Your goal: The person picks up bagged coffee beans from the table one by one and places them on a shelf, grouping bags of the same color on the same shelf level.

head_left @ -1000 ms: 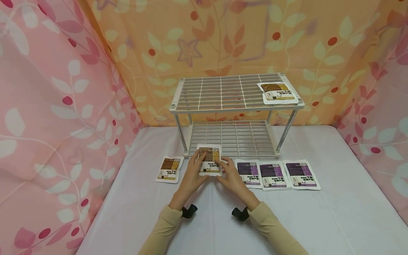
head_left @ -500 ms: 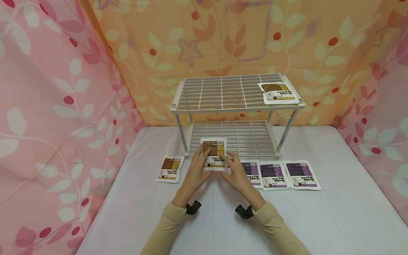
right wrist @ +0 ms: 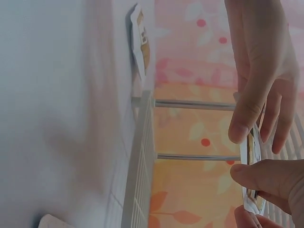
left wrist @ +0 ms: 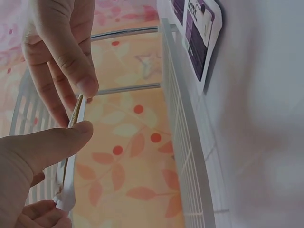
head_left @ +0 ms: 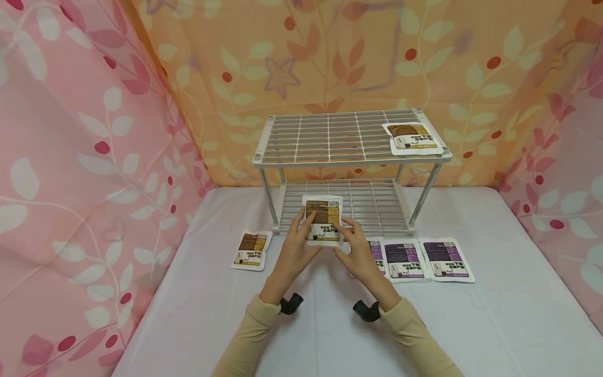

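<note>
Currently, the left hand (head_left: 294,252) and right hand (head_left: 361,256) pinch the held packet (head_left: 328,212) between them. Left hand: fingers partly curled at the left edge, thumb opposed. Right hand: same grip at the lower right edge, span narrow. The held packet is raised above the white tabletop (head_left: 320,335); its top edge projects past the fingertips. Seen from the head, it overlaps the front edge of the lower deck (head_left: 403,204); the depth between them cannot be determined. By the wrist views, its level falls between the lower deck and the upper deck (head_left: 353,163). The bay between decks faces the hands, bounded laterally by metal posts (head_left: 425,192). At left, a table pouch (head_left: 251,251) lies near the rack's foot. At right, purple pouches (head_left: 404,260) stand edge to edge, the nearest partly behind the right hand. A shelf pouch (head_left: 412,139) occupies the upper deck's right end.
</note>
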{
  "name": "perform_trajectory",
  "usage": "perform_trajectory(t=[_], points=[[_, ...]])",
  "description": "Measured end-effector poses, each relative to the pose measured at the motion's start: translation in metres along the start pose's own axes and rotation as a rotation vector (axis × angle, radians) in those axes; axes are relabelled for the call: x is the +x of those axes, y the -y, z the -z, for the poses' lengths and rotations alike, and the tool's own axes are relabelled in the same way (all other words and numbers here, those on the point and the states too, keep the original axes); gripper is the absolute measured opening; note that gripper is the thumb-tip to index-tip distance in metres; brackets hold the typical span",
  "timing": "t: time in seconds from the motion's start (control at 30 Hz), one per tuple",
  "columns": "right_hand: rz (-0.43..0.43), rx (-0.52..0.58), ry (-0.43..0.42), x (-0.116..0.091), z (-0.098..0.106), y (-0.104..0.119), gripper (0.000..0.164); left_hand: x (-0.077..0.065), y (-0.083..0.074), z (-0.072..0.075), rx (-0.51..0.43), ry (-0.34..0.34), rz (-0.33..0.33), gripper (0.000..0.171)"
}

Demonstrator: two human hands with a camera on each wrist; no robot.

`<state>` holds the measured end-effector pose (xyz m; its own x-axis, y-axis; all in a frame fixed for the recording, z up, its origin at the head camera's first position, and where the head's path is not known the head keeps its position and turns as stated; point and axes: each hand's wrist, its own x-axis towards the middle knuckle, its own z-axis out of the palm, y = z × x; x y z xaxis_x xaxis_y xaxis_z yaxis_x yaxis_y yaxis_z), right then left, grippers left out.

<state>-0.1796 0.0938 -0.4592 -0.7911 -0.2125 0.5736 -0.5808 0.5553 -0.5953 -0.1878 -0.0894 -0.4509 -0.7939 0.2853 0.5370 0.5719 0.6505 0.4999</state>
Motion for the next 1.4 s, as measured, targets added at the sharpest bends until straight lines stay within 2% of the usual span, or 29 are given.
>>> perform_trajectory(t=[0.2,0.43,0.73,0.93,1.23,1.4], points=[[0.02,0.005,-0.044,0.004,0.005,-0.002,0.063,0.005,-0.005,-0.001,-0.02,-0.049,-0.045,0.084],[0.061,0.028,-0.089,0.008,0.013,-0.001,0.063,0.01,-0.01,-0.003,-0.014,-0.074,-0.056,0.081],[0.074,-0.01,-0.11,0.011,0.025,0.001,0.063,0.018,-0.018,-0.003,0.036,-0.127,-0.107,0.076],[0.091,-0.028,-0.129,0.014,0.031,0.001,0.062,0.024,-0.02,-0.005,0.027,-0.161,-0.138,0.07],[0.114,-0.043,-0.173,0.016,0.039,0.0,0.062,0.032,-0.025,-0.005,0.014,-0.168,-0.196,0.065],[0.159,-0.059,-0.2,0.018,0.044,-0.001,0.063,0.036,-0.028,-0.002,0.003,-0.173,-0.243,0.062]])
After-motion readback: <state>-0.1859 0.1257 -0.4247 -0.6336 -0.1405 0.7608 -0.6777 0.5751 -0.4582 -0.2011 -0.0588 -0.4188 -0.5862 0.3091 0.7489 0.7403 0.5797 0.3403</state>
